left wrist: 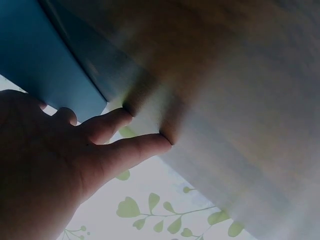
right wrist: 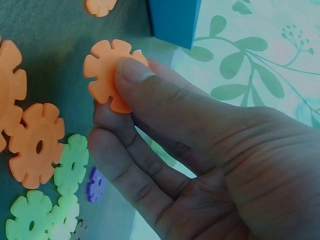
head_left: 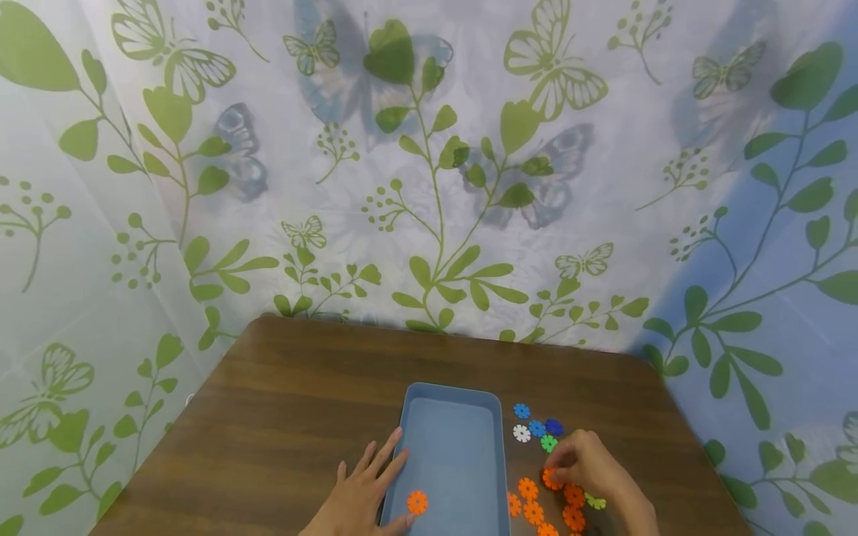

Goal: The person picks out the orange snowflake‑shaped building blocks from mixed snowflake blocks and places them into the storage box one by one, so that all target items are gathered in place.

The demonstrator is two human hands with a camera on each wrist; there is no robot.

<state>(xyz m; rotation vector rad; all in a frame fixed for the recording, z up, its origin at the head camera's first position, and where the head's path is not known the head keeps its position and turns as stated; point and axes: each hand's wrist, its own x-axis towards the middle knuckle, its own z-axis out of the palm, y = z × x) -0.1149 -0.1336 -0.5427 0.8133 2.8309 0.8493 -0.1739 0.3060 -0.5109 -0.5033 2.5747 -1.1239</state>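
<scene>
Orange flower-shaped disc (right wrist: 103, 72), one: pinched in the right hand (head_left: 591, 463). Loose orange discs (right wrist: 24, 150): beside that hand. Blue-grey tray (head_left: 456, 447): left of it, the left hand (head_left: 360, 493) spread at the rim, grasping nothing. Handling: a light pinch, lifted clear of neighbours, should serve.

Blue-grey rectangular tray (head_left: 462, 439), shallow, smooth, set lengthwise; left hand (head_left: 362, 491) rests spread at its left wall. Inside, near that wall: orange flower-shaped plastic disc (head_left: 418, 502), lying flat. To the tray's right: matching orange notched disc (right wrist: 102, 70), pinched between thumb and fingers of right hand (head_left: 593, 465), centre partly covered by thumb
</scene>
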